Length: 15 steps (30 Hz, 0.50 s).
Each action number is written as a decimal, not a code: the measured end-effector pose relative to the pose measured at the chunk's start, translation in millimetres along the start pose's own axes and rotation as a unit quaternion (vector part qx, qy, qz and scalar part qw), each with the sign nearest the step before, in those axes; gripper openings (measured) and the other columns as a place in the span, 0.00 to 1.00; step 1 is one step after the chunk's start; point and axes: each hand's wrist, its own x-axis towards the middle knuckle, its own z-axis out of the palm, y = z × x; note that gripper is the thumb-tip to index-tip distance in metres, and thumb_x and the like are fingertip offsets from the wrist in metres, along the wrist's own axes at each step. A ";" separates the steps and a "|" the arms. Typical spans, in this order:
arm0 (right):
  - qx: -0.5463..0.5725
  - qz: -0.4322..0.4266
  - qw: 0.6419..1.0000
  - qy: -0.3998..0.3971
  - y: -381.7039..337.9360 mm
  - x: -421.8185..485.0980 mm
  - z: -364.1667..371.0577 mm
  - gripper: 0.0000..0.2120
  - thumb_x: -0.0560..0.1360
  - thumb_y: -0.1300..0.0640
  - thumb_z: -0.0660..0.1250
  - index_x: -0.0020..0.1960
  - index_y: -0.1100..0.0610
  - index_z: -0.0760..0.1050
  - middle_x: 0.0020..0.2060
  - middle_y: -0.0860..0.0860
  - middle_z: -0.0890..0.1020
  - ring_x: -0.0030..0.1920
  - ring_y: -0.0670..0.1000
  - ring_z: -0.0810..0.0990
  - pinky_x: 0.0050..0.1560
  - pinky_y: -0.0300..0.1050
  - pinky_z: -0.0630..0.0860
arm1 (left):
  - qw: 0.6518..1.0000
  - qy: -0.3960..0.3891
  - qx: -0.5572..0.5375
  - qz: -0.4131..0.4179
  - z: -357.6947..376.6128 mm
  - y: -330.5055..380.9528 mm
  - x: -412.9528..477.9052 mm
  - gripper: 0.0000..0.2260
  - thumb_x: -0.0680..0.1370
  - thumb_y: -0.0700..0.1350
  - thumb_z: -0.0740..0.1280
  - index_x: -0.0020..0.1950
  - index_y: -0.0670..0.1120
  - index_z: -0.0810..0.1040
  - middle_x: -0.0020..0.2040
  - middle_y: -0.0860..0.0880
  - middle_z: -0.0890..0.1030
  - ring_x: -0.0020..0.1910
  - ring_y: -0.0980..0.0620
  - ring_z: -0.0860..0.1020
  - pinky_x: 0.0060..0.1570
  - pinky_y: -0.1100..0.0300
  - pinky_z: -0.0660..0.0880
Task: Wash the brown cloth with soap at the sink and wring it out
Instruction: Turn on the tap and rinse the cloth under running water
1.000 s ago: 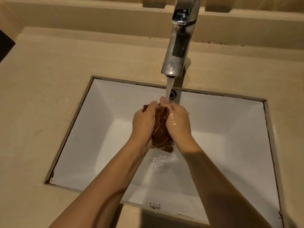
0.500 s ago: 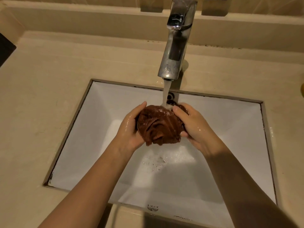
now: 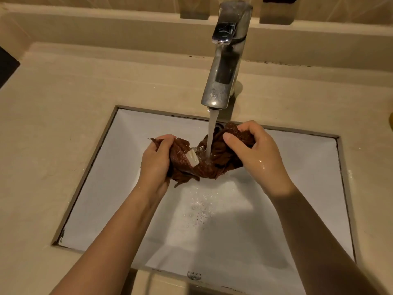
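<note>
While water runs from the tall shiny metal tap point(image 3: 225, 60), the wet brown cloth point(image 3: 214, 167) hangs between the two hands. It is over the white square sink point(image 3: 106, 188), right under the stream of water point(image 3: 211, 135).

A moment ago the cloth was a tight ball, cupped between both hands. Now the hands have moved apart and the cloth is pulled open like a little hammock, so the water falls into its middle.

The left hand point(image 3: 156, 160) grips one end with curled fingers. The right hand point(image 3: 253, 150) pinches the other end between thumb and fingers. A small white bit point(image 3: 192, 157) shows on the cloth. It may be a tag or soap, I cannot tell.

Small bubbles point(image 3: 202, 209) lie in the sink below. I think this is still the washing or rinsing part. The wringing is not done yet.
</note>
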 end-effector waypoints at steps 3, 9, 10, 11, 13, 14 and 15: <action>0.043 0.007 0.999 -0.009 -3.3 -3.8 3.8 0.05 0.75 0.51 0.65 0.48 0.52 0.73 0.46 0.53 0.80 0.49 0.52 0.81 0.48 0.50 0.81 | 0.999 0.004 -0.004 0.049 4.0 0.8 -4.2 0.09 0.78 0.51 0.64 0.43 0.47 0.76 0.40 0.49 0.81 0.44 0.50 0.81 0.49 0.52 0.80; -0.005 -0.012 1.000 -0.028 -13.7 -12.7 51.6 0.09 0.78 0.46 0.57 0.48 0.50 0.71 0.41 0.47 0.78 0.45 0.48 0.79 0.46 0.42 0.76 | 0.997 -0.068 -0.003 0.027 32.9 0.1 -15.1 0.13 0.78 0.54 0.65 0.44 0.45 0.80 0.40 0.45 0.83 0.43 0.48 0.82 0.49 0.53 0.79; -0.020 0.005 1.000 0.005 -11.1 -6.3 55.8 0.11 0.79 0.45 0.55 0.46 0.50 0.71 0.40 0.48 0.78 0.45 0.50 0.79 0.47 0.45 0.75 | 0.997 -0.073 -0.004 0.018 36.4 -0.4 -17.7 0.13 0.79 0.53 0.64 0.44 0.46 0.81 0.39 0.46 0.84 0.43 0.49 0.83 0.49 0.53 0.79; -0.029 0.032 0.998 0.037 -7.8 1.6 57.7 0.12 0.80 0.47 0.54 0.43 0.50 0.72 0.38 0.48 0.78 0.44 0.51 0.78 0.47 0.47 0.75 | 0.997 -0.079 -0.001 0.017 39.0 -1.7 -20.0 0.13 0.80 0.52 0.62 0.44 0.46 0.82 0.39 0.46 0.84 0.43 0.50 0.83 0.48 0.54 0.79; -0.029 0.075 0.994 0.077 -1.6 12.6 57.6 0.13 0.80 0.50 0.53 0.42 0.51 0.73 0.37 0.49 0.79 0.43 0.53 0.78 0.49 0.53 0.76 | 0.995 -0.089 0.038 0.039 43.7 -3.5 -25.5 0.15 0.80 0.51 0.61 0.46 0.44 0.83 0.42 0.43 0.84 0.43 0.50 0.82 0.49 0.53 0.78; -0.027 0.083 0.993 0.084 1.5 13.7 57.3 0.14 0.80 0.50 0.53 0.44 0.53 0.74 0.38 0.50 0.79 0.43 0.53 0.79 0.50 0.55 0.77 | 0.993 -0.089 0.058 0.049 45.3 -2.5 -27.4 0.16 0.80 0.52 0.61 0.47 0.42 0.82 0.43 0.41 0.84 0.44 0.49 0.82 0.49 0.53 0.78; -0.028 0.084 0.992 0.085 2.7 11.8 56.9 0.14 0.80 0.50 0.53 0.45 0.54 0.74 0.39 0.51 0.80 0.42 0.53 0.79 0.51 0.56 0.77 | 0.993 -0.082 0.065 0.055 45.6 -0.8 -26.7 0.17 0.80 0.52 0.61 0.47 0.42 0.82 0.43 0.41 0.84 0.43 0.50 0.82 0.48 0.54 0.78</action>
